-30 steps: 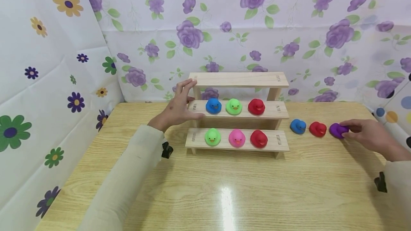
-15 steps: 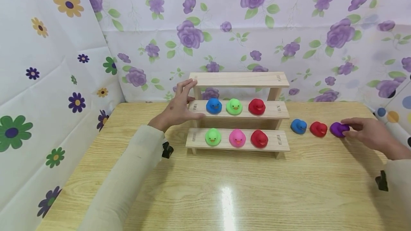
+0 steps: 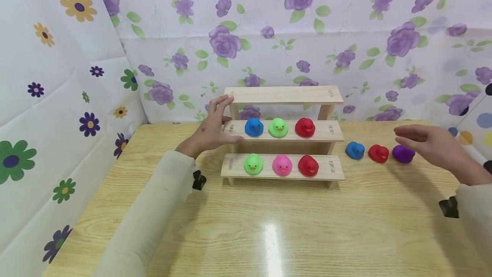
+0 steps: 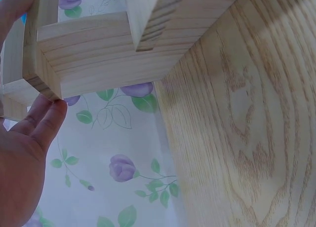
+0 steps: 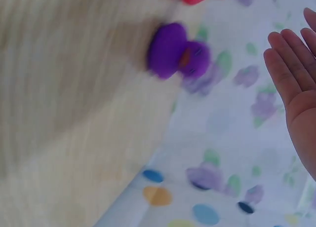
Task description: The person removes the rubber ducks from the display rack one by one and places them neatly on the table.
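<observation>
A three-step wooden display shelf (image 3: 284,95) stands on the table. My left hand (image 3: 210,134) grips its left end, thumb along the middle step and fingers at the back and upper part; in the left wrist view, fingertips (image 4: 58,108) touch a board's end. The middle step holds a blue duck (image 3: 254,127), a green duck (image 3: 278,128) and a red duck (image 3: 305,127). On the lowest are a green duck (image 3: 253,164), a pink duck (image 3: 282,165) and a red duck (image 3: 308,166). My right hand (image 3: 436,144), fingers extended and holding nothing, hovers above a purple duck (image 5: 170,52).
Right of the shelf, a blue duck (image 3: 355,150) and a red duck (image 3: 378,153) sit in a row with the purple one on the wood-grain table (image 3: 326,225). Flowered cloth (image 3: 173,46) rises behind the table and along the left.
My right hand has let go of the purple duck and lifted up off it, fingers straightened. The duck stays on the table. My left hand keeps its place on the shelf.
</observation>
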{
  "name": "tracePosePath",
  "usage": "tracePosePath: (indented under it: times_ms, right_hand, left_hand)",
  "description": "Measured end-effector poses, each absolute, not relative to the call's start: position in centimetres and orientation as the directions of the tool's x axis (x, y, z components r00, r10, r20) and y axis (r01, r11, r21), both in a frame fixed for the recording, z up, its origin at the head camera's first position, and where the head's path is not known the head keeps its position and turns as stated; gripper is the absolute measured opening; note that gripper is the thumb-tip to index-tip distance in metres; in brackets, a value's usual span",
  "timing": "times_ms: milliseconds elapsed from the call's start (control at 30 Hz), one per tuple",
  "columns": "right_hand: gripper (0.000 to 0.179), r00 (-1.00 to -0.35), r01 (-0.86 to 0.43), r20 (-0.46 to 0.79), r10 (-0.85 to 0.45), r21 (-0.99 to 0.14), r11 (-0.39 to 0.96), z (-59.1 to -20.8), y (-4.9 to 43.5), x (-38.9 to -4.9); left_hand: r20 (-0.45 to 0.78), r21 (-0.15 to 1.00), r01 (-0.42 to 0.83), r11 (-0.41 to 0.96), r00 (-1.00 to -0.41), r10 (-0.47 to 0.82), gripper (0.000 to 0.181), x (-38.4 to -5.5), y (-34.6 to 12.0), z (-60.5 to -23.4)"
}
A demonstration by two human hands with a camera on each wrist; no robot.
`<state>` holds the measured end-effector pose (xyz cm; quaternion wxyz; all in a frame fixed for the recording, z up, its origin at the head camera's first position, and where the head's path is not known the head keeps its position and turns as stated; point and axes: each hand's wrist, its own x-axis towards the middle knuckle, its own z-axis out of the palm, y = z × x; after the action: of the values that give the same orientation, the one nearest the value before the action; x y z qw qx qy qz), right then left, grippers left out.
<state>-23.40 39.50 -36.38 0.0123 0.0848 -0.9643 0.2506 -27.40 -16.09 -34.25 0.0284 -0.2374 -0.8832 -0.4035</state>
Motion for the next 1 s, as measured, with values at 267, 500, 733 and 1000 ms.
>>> tracePosePath:
  times_ms: [267, 500, 733, 1000]
  right_hand:
    - [0.063, -0.979, -0.165, -0.007, -0.202, -0.548, 0.82, -33.9, 36.3, -22.8]
    - [0.058, -0.974, -0.201, 0.029, -0.224, -0.565, 0.8, -32.6, 34.4, -22.5]
    - [0.05, -0.958, -0.276, 0.103, -0.267, -0.584, 0.764, -31.2, 32.2, -22.6]
    - [0.046, -0.944, -0.318, 0.129, -0.305, -0.615, 0.722, -29.7, 29.8, -22.7]
  left_hand:
    - [0.249, 0.697, 0.449, 0.558, -0.882, 0.399, 0.111, -27.3, -16.0, -34.4]
    - [0.25, 0.694, 0.453, 0.559, -0.88, 0.404, 0.11, -27.4, -16.0, -34.4]
    - [0.254, 0.689, 0.456, 0.563, -0.88, 0.402, 0.111, -27.5, -16.0, -34.3]
    - [0.255, 0.693, 0.455, 0.56, -0.881, 0.399, 0.111, -27.5, -16.0, -34.2]
